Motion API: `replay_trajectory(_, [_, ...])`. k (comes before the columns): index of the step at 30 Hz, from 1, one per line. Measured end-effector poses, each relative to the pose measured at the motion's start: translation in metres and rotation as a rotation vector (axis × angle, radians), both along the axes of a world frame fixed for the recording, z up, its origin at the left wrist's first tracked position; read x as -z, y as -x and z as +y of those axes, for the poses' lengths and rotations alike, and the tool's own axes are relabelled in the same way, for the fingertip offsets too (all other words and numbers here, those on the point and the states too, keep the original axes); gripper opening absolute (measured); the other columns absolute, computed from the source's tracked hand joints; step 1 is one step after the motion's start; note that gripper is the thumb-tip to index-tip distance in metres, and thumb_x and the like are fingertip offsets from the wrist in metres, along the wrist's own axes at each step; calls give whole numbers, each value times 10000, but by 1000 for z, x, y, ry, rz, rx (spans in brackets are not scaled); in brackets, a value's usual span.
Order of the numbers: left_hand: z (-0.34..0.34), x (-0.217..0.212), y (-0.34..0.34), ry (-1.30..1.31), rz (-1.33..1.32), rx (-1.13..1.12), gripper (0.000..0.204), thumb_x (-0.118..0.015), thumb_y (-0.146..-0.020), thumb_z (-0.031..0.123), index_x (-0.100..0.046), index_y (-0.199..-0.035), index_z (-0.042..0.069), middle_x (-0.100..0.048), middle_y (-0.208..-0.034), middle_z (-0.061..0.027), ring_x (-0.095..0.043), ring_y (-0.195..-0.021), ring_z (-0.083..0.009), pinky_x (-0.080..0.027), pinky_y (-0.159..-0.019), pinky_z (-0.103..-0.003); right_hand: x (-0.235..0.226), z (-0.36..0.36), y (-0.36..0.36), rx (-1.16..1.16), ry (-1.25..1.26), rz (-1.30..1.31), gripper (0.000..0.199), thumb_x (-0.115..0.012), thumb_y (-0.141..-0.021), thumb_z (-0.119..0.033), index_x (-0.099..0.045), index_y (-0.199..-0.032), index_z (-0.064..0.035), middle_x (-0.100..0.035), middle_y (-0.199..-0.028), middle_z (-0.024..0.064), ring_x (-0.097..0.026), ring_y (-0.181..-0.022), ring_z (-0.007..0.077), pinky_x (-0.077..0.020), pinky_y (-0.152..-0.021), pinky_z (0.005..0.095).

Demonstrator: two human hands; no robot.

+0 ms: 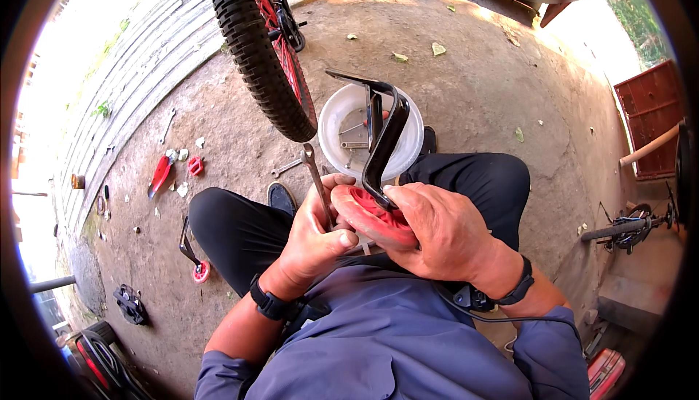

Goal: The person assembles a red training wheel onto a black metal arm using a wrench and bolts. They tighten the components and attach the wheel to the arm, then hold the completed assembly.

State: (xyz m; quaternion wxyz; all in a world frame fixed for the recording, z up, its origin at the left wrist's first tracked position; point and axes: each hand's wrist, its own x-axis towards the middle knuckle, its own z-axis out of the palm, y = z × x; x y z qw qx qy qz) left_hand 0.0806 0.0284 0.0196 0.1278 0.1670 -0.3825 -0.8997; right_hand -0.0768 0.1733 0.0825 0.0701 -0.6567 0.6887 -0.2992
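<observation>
My right hand [445,231] grips a red training wheel [364,216] in front of my lap. From its hub rises a bent black metal bracket [384,145], its upper end over a white bucket [333,112]. My left hand [309,238] is closed around a wrench [314,167], which points up and away beside the wheel; those fingertips are close to the wheel's left edge. Whether the wrench touches the axle nut is hidden. Inside the bucket lie a wrench [354,144] and other small tools.
A bicycle wheel with a knobby tyre [258,58] stands ahead, left of the bucket. On the ground are a second training wheel [202,272], a red fender piece [159,176], a pedal-like black part [131,304] and loose wrenches [168,126]. Another bicycle [630,225] is at right.
</observation>
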Motion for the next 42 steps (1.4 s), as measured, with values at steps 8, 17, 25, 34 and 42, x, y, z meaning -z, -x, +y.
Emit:
replay_trajectory(8, [-1,-2,-4,307,-52,-26,694,-852,-765,70,-411,-1300,42,-612,-1143,-69,-616,-1022,-134,-522,-896,-304,5,1,-7,46,145,50,553,-774,-747,-213,-521,-1183,11,-626,-925,144,-632,-785,300,-511,-675,380])
replay_trajectory(17, [-4,-10,-10,659,16,-100,644,-852,-743,-3,-442,-1234,74,-617,-1127,-66,-618,-1019,-133,-533,-891,-313,4,2,-12,75,259,-29,482,-769,-752,-193,-569,-1161,-37,-669,-932,106,-646,-756,284,-517,-665,363])
replay_trajectory(25, [-6,-11,-13,654,101,-132,622,-833,-750,-42,-441,-1223,54,-626,-1131,-98,-636,-1014,-152,-543,-891,-330,-4,3,-15,73,244,-57,459,-766,-759,-181,-568,-1143,-27,-660,-945,120,-654,-779,284,-524,-663,356])
replay_trajectory(34, [-5,-16,-12,612,67,-137,556,-790,-812,-16,-438,-1239,36,-653,-1102,-123,-662,-974,-155,-558,-850,-318,-8,0,-13,76,207,8,513,-772,-768,-208,-536,-1176,-6,-611,-864,116,-631,-723,282,-517,-635,366])
replay_trajectory(42, [-11,-20,4,562,-190,-120,415,-631,-985,185,-466,-1309,-14,-472,-714,57,-409,-638,-29,-366,-602,-194,-1,-8,5,174,-230,-585,447,-655,-919,-222,-550,-1287,9,-668,-1135,159,-682,-988,266,-519,-869,331])
